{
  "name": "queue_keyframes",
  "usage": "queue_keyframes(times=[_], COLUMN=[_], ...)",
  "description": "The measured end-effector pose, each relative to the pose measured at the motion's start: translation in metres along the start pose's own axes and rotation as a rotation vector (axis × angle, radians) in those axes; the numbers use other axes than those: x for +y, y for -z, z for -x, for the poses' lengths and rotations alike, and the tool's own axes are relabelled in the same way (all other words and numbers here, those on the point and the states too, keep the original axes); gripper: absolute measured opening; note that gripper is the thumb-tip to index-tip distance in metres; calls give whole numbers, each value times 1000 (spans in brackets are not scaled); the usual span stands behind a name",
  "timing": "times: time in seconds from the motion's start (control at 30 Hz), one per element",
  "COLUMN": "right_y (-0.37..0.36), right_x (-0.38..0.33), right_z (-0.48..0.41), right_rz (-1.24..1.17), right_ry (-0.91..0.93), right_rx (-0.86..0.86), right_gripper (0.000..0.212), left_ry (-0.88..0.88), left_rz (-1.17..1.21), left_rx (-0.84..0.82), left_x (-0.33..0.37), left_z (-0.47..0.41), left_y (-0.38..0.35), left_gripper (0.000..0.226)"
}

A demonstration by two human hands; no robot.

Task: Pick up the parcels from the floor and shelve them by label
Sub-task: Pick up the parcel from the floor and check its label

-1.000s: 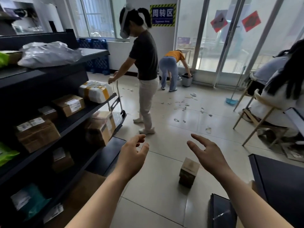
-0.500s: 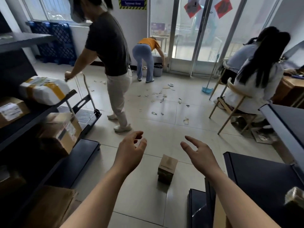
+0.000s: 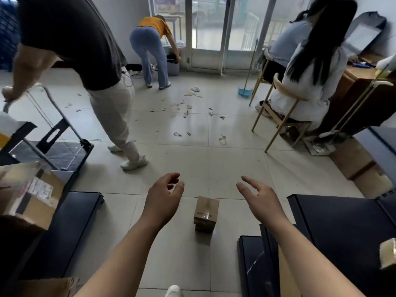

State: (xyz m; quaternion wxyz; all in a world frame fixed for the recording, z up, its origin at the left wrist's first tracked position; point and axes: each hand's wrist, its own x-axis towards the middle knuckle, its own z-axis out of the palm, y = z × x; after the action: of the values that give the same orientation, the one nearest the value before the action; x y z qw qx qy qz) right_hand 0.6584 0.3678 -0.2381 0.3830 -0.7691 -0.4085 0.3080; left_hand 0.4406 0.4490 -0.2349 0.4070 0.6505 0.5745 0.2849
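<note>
A small brown cardboard parcel [image 3: 206, 213] stands upright on the tiled floor between my two outstretched arms. My left hand [image 3: 164, 199] hovers above and to the left of it, fingers loosely curled and holding nothing. My right hand [image 3: 260, 200] hovers to its right with fingers spread and empty. Neither hand touches the parcel. On the left, a labelled brown box [image 3: 32, 198] sits on the dark shelving.
A person in a dark shirt pulls a hand trolley [image 3: 62, 144] at left. Another person bends by a bin [image 3: 173, 65] at the glass doors. A seated person on a wooden chair [image 3: 285, 116] is at right. Dark shelf bases [image 3: 342, 232] flank the aisle; scraps [image 3: 180, 110] litter the floor.
The view has turned right and tipped down, so the left shelves slid out of view. The parcel now lies centred between my hands, which stay spread and empty.
</note>
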Motion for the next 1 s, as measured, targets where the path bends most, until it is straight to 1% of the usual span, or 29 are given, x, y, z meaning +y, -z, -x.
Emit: queue_keyframes(times=[0.27,0.47,0.67,0.8,1.0], right_y=[-39,-70,-107,-135,-184], right_x=[10,45,107,160,248], right_z=[-73,-122,-175,-209,-251], right_rz=[-50,-84,-147,-155,-131], right_ry=[-137,-220,-297,-324,-336], right_rx=[104,161,173,183,154], right_gripper=[43,45,46,45,45], left_ry=[25,48,101,120,126], left_rz=[2,-8,-12,-17,-32], left_rx=[-131,-192,-244,-246,-253], left_x=[-24,-55,-110,-155,-230], left_z=[-103,-163,-211,-238,-269], left_y=[-12,-43,-98,-140,-209], left_gripper=[33,33,34,35,34])
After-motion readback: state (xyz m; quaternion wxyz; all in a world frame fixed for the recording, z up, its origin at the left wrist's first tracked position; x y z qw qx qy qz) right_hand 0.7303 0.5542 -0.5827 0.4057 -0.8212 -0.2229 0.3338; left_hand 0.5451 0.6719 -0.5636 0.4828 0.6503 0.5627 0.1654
